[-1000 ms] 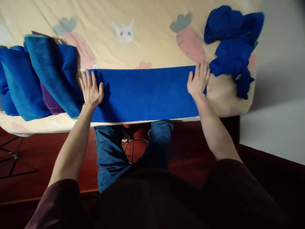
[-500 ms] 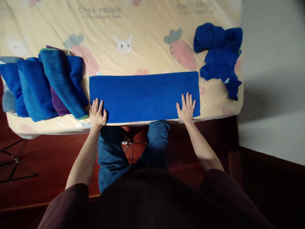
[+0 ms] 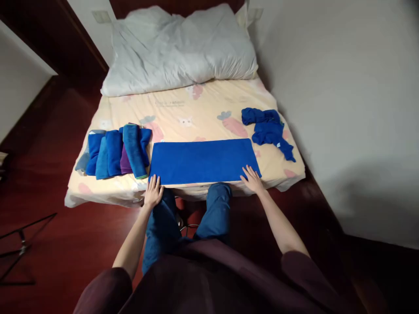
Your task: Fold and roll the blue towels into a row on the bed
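Note:
A blue towel (image 3: 204, 161) lies flat and smooth along the near edge of the bed, its long side towards me. My left hand (image 3: 153, 191) rests at the towel's near left corner, fingers stretched out. On the near right corner my right hand (image 3: 252, 179) lies flat with its fingers spread. Left of the flat towel, several rolled or folded towels (image 3: 113, 152) in blue, teal, purple and grey lie side by side. Over on the right is a crumpled heap of blue cloth (image 3: 268, 128).
The bed (image 3: 196, 115) has a pale yellow sheet with carrots and rabbits. A bulky white quilt (image 3: 186, 52) lies at its far end. A wall (image 3: 353, 109) runs along the right. A black metal stand (image 3: 22, 248) is on the red floor at the left.
The camera view has tilted up, so the far end of the bed and the quilt now show. Both hands stay on the near corners of the flat towel.

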Demonstrator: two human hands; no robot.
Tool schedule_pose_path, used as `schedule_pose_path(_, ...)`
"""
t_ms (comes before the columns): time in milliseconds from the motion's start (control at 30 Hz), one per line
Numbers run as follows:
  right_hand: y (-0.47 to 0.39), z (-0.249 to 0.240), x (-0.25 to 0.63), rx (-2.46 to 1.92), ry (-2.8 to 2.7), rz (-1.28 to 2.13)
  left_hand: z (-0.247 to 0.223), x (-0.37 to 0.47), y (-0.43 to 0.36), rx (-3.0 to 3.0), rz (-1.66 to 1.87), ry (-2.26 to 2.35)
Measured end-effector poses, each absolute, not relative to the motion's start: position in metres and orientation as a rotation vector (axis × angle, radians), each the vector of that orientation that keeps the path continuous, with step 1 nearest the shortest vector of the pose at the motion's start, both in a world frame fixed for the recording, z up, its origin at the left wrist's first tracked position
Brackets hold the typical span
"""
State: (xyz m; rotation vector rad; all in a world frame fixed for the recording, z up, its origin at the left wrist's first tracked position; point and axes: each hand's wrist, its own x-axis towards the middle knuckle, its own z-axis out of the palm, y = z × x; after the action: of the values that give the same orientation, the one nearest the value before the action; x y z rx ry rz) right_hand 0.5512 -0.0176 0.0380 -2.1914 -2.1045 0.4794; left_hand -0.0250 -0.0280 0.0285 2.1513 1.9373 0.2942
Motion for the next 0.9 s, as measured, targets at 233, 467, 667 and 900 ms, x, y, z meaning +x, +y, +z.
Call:
schedule_pose_path(233,-0.083,0.036,0.515,-2.268,-1.674,0.538,0.018,-0.019,-0.102,1.827,0.300,2.116)
schedule_pose_path(467,-0.148,0.027,0.345,-2.037,-1.306,0.685,0.033,0.024,-0.126,1.962,0.137,2.309)
schedule_pose_path(667,-0.164,0.042,0.329,-1.724,-1.283,0.760,0.031,0.052,-0.147,2.145,-0.012,2.307)
schedule_pose_path(900,-0.124,0.043,0.293,-1.414,-0.840,1.199,0.034,0.057,-0.145,2.147,0.021,2.332)
